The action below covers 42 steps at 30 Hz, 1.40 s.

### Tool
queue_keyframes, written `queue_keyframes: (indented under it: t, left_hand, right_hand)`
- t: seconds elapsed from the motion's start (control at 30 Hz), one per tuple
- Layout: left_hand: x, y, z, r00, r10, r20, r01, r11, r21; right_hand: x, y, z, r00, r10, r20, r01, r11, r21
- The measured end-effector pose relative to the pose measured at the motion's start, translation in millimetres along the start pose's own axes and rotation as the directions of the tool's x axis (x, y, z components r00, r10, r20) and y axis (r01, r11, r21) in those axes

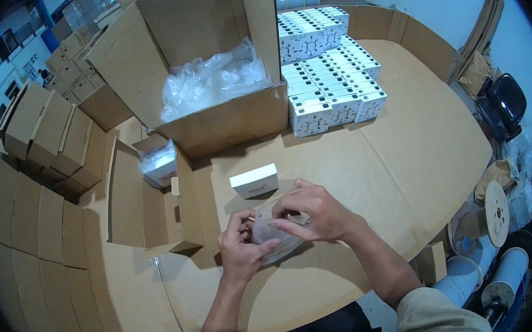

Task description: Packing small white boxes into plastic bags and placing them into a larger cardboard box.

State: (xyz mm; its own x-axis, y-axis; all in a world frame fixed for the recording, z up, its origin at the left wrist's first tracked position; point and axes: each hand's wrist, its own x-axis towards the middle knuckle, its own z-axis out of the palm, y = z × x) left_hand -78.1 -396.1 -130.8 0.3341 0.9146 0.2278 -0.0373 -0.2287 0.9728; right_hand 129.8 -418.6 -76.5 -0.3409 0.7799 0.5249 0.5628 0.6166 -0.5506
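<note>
Head view: who holds what?
Left hand, fingers curled, pinches a plastic bag; right hand, thumb and forefinger drawn nearly together, seems to grip its other side
Where's the bag?
Between both hands, over the table, near a white box that neither touches
And the step?
Opening the bag, I'd judge; the next move seems to call for a light pull, as the plastic looks thin

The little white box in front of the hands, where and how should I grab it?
Probably from above, pinching the little white box across its near and far long sides. It's longer left to right than front to back, its top is uncovered, and it stands apart from the smaller open carton on its left.
</note>
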Motion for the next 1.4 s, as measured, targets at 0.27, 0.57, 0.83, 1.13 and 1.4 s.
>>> queue_keyframes:
  t: [0.27,0.57,0.83,1.13,1.4]
  left_hand:
    - [2.2,13.9,0.2,0.992,-0.103,0.077,0.088,0.98,0.179]
    - [5.6,1.2,-8.0,0.974,-0.063,-0.219,0.099,0.983,0.155]
    - [12.4,-7.0,-7.1,0.949,-0.043,-0.311,-0.01,0.986,-0.165]
    - [15.2,-4.5,-2.7,0.901,-0.025,-0.432,0.02,1.0,-0.015]
    - [19.4,4.5,-11.7,0.828,0.094,-0.553,0.015,0.982,0.19]
  right_hand:
    - [0.5,-3.5,-8.6,0.962,0.261,0.075,-0.27,0.945,0.182]
    - [1.2,10.4,-7.4,0.884,0.367,-0.291,-0.125,0.784,0.608]
    - [-0.2,9.2,26.2,0.855,0.495,0.154,-0.421,0.489,0.764]
    - [-2.1,6.4,43.3,0.877,0.477,0.059,-0.403,0.662,0.632]
    - [1.7,0.2,33.7,0.845,0.494,0.205,-0.511,0.628,0.587]
